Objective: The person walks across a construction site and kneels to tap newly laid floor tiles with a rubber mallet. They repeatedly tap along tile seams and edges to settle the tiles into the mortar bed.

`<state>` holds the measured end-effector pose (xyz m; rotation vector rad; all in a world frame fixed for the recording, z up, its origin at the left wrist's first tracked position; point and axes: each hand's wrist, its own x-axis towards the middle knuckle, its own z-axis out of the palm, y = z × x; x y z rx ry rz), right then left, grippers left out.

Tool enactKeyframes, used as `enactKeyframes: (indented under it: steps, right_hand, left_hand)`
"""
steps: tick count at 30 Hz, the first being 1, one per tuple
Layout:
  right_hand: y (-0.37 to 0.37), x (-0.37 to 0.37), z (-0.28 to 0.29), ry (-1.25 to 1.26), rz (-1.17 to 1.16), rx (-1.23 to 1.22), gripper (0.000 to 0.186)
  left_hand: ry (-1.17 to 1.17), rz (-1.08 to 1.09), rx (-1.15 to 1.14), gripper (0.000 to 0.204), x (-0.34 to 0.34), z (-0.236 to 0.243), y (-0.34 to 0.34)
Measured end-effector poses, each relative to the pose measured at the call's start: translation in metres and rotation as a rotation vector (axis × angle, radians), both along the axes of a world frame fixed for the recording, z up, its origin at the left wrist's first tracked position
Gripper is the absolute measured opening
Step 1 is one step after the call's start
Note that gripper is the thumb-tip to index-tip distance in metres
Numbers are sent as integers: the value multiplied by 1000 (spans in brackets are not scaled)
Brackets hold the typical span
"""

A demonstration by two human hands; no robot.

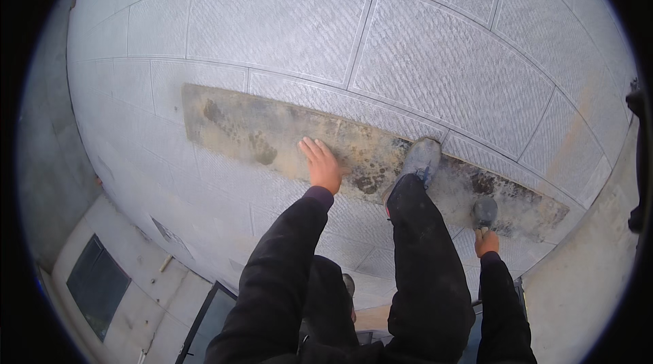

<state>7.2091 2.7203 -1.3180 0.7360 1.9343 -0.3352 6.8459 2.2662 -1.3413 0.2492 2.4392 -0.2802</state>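
My left hand (324, 168) lies on a long, stained board (235, 123), fingers stretched out, with nothing held. On the right, my right hand (487, 243) is closed around the handle of a mallet with a dark round head (484, 211). The mallet head is over the board's right part; whether it touches cannot be told. My dusty grey shoe (423, 157) rests on the board between the two hands. The board lies across large grey textured slabs (279, 21), and a dusty haze partly blurs its right end.
My other shoe (349, 285) shows behind, partly hidden by my leg. A dark-framed panel (207, 323) stands at lower left, near a dark window-like opening (99, 287). A pale, smooth strip (578, 282) runs along the right side.
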Motion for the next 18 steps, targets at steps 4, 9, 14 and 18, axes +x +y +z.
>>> enactKeyframes:
  steps: [4,9,14,18]
  right_hand:
    - [7,-5,-16,-7,-53,-52,42]
    - [16,-33,-32,39,-85,16,44]
    - [22,-9,4,-37,-150,-62,45]
    - [2,0,-44,-102,-148,-2,49]
  left_hand:
    - [-91,31,-30,122,-29,18,17]
    - [173,-399,390,92,-121,9,101]
    - [15,-658,423,86,-181,-11,105]
    - [96,-761,650,84,-230,-50,85]
